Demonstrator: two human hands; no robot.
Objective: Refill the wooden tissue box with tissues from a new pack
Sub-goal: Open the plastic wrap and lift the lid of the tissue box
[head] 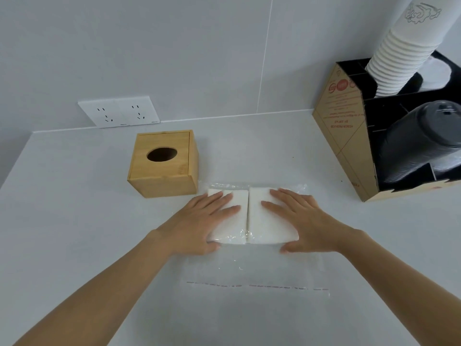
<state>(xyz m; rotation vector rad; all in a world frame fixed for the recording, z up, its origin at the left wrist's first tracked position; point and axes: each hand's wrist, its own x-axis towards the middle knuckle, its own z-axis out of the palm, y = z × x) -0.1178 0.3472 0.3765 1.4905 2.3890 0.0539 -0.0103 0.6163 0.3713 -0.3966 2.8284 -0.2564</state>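
A square wooden tissue box (163,164) with a dark oval hole in its lid stands on the white counter, its lid closed. Just right of it and nearer to me lies a clear plastic pack (252,268) holding two white tissue stacks (252,216) side by side. My left hand (199,221) lies flat on the left stack, thumb at its near edge. My right hand (303,221) lies flat on the right stack, thumb at its near edge. The pack's empty flap with a red dashed strip stretches toward me.
A cardboard organiser (349,146) stands at the right, holding a tall stack of white paper cups (401,58) and a stack of black lids (419,143). A double wall socket (119,112) sits on the back wall behind the wooden box. The counter (62,221) is white.
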